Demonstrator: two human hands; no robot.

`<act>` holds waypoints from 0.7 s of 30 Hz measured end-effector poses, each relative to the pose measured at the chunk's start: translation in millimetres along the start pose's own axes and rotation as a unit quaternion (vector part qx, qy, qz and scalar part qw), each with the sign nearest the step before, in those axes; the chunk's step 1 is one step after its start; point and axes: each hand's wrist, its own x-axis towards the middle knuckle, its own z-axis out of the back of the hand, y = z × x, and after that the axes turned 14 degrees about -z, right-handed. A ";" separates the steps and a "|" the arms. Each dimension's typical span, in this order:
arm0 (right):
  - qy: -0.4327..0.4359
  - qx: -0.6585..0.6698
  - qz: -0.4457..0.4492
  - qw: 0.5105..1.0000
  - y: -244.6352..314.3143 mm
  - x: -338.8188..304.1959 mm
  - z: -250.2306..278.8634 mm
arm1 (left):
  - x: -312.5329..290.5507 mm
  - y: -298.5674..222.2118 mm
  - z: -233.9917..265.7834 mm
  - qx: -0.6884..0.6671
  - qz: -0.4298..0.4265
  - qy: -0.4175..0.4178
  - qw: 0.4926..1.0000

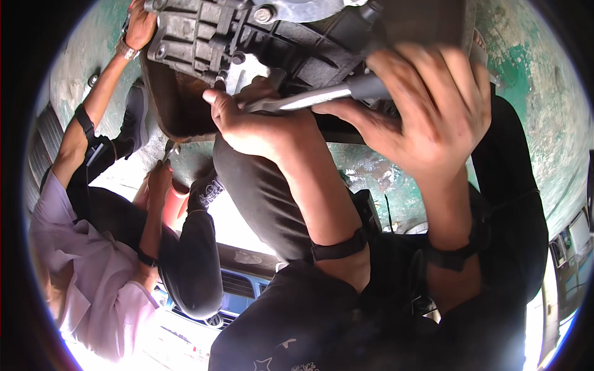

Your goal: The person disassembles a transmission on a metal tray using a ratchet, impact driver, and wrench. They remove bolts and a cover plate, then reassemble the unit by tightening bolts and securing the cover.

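Observation:
A grey metal gearbox housing (204, 37) with ribs and bolts fills the top of the view. My right hand (427, 105) is closed round the dark grip of a long metal tool (315, 97), perhaps a ratchet; the fingers are slightly blurred. The tool's shaft slants toward my left hand (253, 123), whose thumb and fingers close about its far end, just below the housing. Those fingers partly cover the tool's tip, so I cannot see what it touches. A bright metal bracket (247, 69) and a bolt sit just above my left hand.
Under the housing is a rusty brown tray (162, 108). At the left squats a co-worker in a pale shirt (93, 272), one hand (141, 28) at the housing's edge, the other (159, 179) lower down near a reddish container (176, 204). The floor (526, 80) is worn green.

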 end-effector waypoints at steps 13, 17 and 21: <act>0.170 0.121 0.426 0.880 6.8 155.6 -60.3 | -14.2 22.3 -7.5 -0.131 -0.041 -0.060 0.989; 0.196 0.043 0.454 0.868 22.5 170.6 -74.0 | -4.6 30.9 -8.3 -0.122 0.004 -0.102 0.987; 0.182 0.056 0.409 0.893 10.8 153.9 -57.5 | 1.9 30.2 -9.7 -0.159 0.025 -0.103 0.982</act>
